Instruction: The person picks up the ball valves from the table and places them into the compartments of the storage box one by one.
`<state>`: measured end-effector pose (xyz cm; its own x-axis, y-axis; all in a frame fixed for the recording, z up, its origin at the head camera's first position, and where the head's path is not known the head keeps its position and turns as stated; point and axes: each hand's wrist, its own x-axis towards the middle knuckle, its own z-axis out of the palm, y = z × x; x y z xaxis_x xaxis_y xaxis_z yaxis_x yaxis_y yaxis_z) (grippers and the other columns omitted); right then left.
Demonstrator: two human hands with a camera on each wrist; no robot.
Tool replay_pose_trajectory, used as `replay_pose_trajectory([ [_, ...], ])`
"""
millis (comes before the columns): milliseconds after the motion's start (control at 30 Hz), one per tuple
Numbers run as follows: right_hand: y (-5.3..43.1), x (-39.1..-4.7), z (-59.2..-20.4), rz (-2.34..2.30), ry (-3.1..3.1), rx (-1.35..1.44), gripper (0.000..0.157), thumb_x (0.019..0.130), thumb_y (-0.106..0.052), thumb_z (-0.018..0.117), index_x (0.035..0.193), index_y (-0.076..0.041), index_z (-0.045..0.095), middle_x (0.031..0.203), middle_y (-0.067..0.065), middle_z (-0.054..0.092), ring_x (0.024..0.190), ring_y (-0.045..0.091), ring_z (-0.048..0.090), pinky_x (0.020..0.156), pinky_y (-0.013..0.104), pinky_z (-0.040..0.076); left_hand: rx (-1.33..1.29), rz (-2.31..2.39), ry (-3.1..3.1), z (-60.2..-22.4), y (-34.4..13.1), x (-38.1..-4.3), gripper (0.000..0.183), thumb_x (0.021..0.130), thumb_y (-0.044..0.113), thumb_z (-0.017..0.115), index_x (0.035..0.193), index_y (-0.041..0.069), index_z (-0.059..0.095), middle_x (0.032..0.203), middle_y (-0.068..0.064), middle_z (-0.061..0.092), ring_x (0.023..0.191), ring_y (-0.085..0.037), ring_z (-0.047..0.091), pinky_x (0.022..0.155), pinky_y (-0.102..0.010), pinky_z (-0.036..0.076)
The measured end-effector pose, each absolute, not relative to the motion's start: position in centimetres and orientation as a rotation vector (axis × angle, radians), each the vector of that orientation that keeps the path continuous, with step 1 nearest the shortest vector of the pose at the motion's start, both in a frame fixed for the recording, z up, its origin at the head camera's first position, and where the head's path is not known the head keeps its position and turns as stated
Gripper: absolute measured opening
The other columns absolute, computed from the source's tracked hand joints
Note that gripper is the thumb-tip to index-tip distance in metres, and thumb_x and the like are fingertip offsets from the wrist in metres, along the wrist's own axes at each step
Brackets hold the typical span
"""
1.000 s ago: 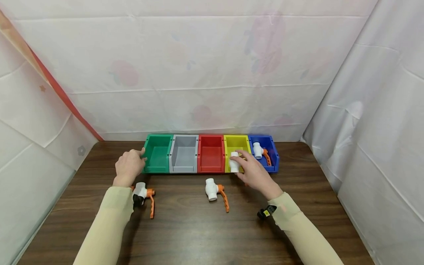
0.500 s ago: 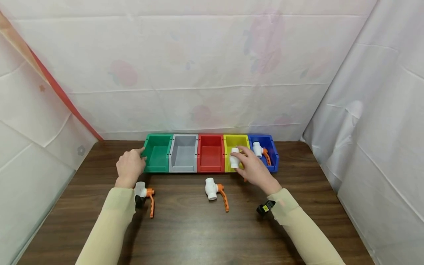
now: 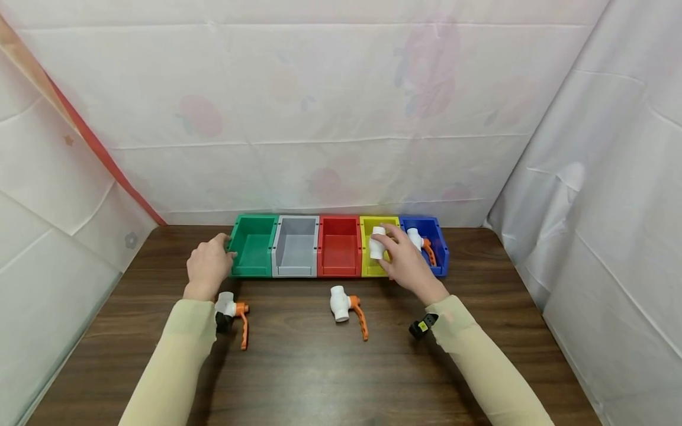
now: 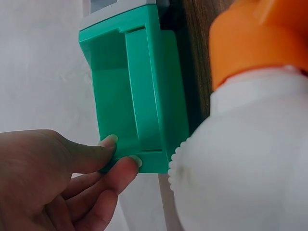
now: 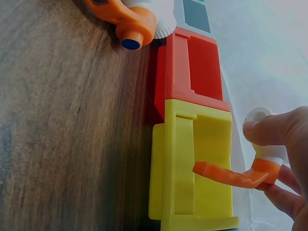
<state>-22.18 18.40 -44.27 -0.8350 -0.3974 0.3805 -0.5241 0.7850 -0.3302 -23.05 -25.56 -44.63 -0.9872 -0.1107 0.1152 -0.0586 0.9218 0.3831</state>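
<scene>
My right hand [image 3: 409,264] holds a white ball valve [image 3: 377,243] with an orange handle [image 5: 231,177] over the yellow bin [image 5: 211,144]. Thumb and fingers are on opposite sides of its white body. At the left end of the bin row, my left hand [image 3: 209,266] pinches the side wall of the green bin [image 4: 113,91] between thumb and fingers. Another valve [image 3: 414,241] lies in the blue bin [image 3: 440,255] at the right end. Two more valves are on the table: one in the middle [image 3: 340,305], one near my left wrist [image 3: 226,304].
Between the green and yellow bins stand a grey bin [image 3: 296,272] and a red bin [image 3: 339,272], with nothing seen inside. The row of bins sits at the back of the brown wooden table [image 3: 319,378], against a white curtain [image 3: 341,118].
My right hand has moved slightly away from me with the valve, from the yellow bin's front edge to over its inside. The left hand stays at the green bin.
</scene>
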Motion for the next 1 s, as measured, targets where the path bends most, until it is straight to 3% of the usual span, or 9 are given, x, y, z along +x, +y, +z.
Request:
replay_pose_trajectory([
  [267, 18.2, -23.3, -44.9, 0.670, -2.637, 0.682, 0.054, 0.081, -0.005, 0.082, 0.130, -0.014, 0.062, 0.147, 0.016, 0.042, 0.121, 0.033, 0.053, 0.094, 0.046, 0.051, 0.123, -0.577, -2.947, -44.7, -25.7, -23.0, 0.040, 0.096, 0.018, 0.067, 0.131, 0.000, 0.058, 0.106, -0.030, 0.066, 0.069, -0.040, 0.062, 0.053, -0.049, 0.048],
  [1000, 17.3, -24.8, -45.7, 0.548, -2.585, 0.716, 0.058, 0.080, 0.000, 0.083, 0.132, -0.017, 0.064, 0.152, 0.014, 0.038, 0.128, 0.033, 0.048, 0.101, 0.045, 0.047, 0.110, -0.582, -2.928, -45.0, -26.0, -22.8, 0.039, 0.097, 0.016, 0.065, 0.131, -0.002, 0.058, 0.106, -0.031, 0.066, 0.066, -0.039, 0.061, 0.052, -0.050, 0.049],
])
